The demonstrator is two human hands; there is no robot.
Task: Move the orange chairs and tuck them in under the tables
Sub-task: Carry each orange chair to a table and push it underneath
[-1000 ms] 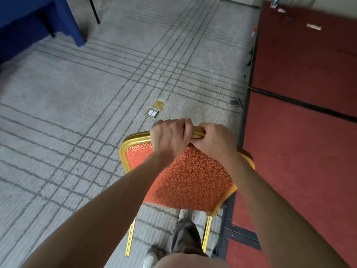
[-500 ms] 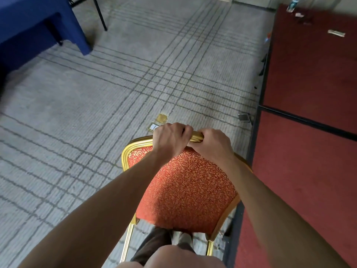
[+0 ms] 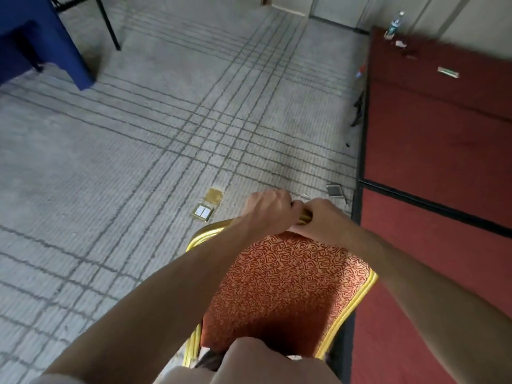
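1. One orange chair (image 3: 285, 286) stands on the carpet, its gold-framed backrest seen from above and just beside the left edge of the red-covered table (image 3: 443, 273). The seat is hidden below the backrest, so I cannot tell how far it reaches under the table.
2. Both hands are curled over the top rail of the backrest. The left hand (image 3: 266, 214) and the right hand (image 3: 324, 220) grip it side by side, knuckles touching.
3. The red table runs along the right side. A dark seam divides it from a second red table (image 3: 432, 128) further off.
4. On that further table's far corner stands a plastic bottle (image 3: 394, 23), upright. Its label is too blurred to read, and I cannot tell what is inside.
5. Near the bottle lie small scraps. A flat pale wrapper or card (image 3: 447, 72) lies well apart from them, with no writing that can be made out.
6. A brass floor box (image 3: 206, 207) is set into the carpet just beyond the chair. Its lid is tipped open and white sockets show inside.
7. A small metal plate (image 3: 335, 189) lies on the floor near the table's edge.
8. Grey carpet (image 3: 110, 162) with dark crossing lines covers the floor.
9. A blue cloth (image 3: 41, 42) hangs at the far left, with a black leg (image 3: 109, 26) beside it.
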